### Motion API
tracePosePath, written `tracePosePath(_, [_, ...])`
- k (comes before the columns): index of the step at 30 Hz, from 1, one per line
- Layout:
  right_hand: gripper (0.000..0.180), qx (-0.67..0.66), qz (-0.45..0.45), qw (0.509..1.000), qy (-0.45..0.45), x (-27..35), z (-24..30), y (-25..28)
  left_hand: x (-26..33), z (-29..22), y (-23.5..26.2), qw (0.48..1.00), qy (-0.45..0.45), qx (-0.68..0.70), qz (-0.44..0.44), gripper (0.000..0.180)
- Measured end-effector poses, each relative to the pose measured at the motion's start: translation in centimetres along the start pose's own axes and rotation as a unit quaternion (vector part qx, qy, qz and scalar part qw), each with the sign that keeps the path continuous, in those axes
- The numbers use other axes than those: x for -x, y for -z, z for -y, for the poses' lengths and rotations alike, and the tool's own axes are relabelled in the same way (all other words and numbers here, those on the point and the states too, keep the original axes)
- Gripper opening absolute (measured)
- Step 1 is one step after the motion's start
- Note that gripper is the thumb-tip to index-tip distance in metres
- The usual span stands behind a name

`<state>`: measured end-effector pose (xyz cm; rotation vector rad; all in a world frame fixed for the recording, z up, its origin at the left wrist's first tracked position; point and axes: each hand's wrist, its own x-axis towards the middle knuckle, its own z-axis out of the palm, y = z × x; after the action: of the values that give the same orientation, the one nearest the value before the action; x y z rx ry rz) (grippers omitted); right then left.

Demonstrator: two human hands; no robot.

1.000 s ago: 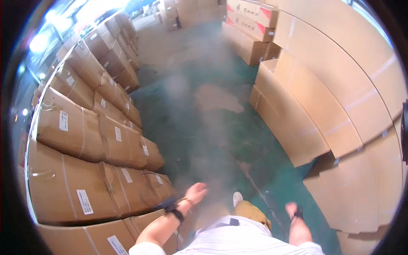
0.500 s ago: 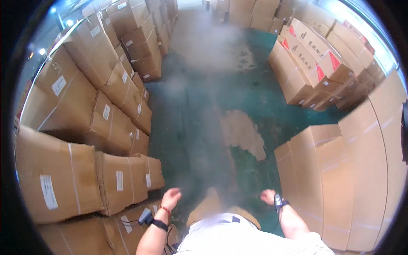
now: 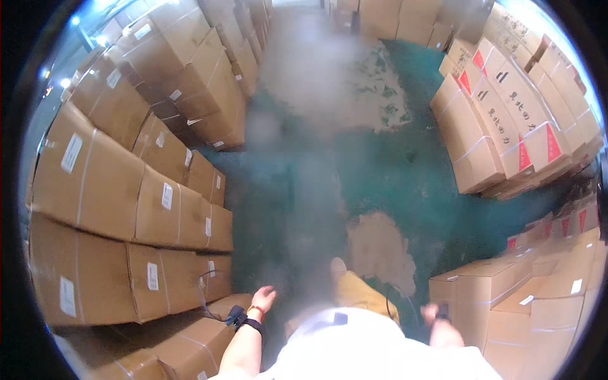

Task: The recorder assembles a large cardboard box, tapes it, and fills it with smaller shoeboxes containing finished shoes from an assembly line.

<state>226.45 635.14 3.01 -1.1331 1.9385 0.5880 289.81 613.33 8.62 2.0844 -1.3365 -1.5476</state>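
My left hand (image 3: 264, 296) hangs beside my body at the lower middle, its fingers loosely bent and slightly apart with nothing in them. Near it, to the left, is the stack of strapped brown cardboard boxes (image 3: 180, 271), apart from the hand. My left wrist carries a red bracelet (image 3: 256, 309) and a black strap with a small device (image 3: 237, 316). On the right, my right hand (image 3: 430, 313) hangs close to another brown box (image 3: 461, 303); its fingers are blurred, and whether it touches the box cannot be made out. A dark wrist strap (image 3: 442, 312) is on that arm.
A green floor (image 3: 272, 209) with worn pale patches (image 3: 380, 244) runs ahead between the box stacks. Long cartons with red corners (image 3: 506, 120) stand at the far right. Tall box stacks (image 3: 215, 82) line the left. My shoe (image 3: 339, 265) is stepping forward.
I have moved forward along the aisle; the floor patches and right-hand cartons appear nearer. My right hand has swung lower and to the right, and one foot has come forward.
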Motion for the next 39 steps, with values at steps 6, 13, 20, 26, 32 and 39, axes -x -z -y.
tracePosePath(6, [0.031,-0.173,-0.237,0.906,0.306,-10.8,39.5,37.9,-3.8,1.5,10.9,0.966,0.208,0.097,-0.122,0.036])
tracePosePath(13, [0.019,-0.111,-0.189,0.842,0.493,-19.1,62.1,58.6,-22.5,-9.8,15.5,0.926,0.289,0.196,-0.145,0.007])
tracePosePath(20, [0.044,0.019,-0.017,0.981,0.191,-31.5,49.5,61.1,-50.2,-35.4,26.6,0.989,-0.054,0.056,-0.125,0.024])
tracePosePath(26, [0.037,-0.184,-0.018,0.971,-0.151,-37.3,47.8,67.8,-71.5,-55.7,37.3,0.992,-0.098,-0.042,-0.072,0.025])
tracePosePath(32, [0.034,-0.122,-0.233,0.962,-0.072,-62.5,46.3,82.7,-90.2,-70.0,35.5,0.988,-0.134,-0.073,-0.023,0.027])
tracePosePath(39, [0.024,-0.251,-0.199,0.88,0.35,-68.7,99.7,124.1,-94.7,-69.0,46.1,0.988,0.095,-0.045,-0.11,0.033])
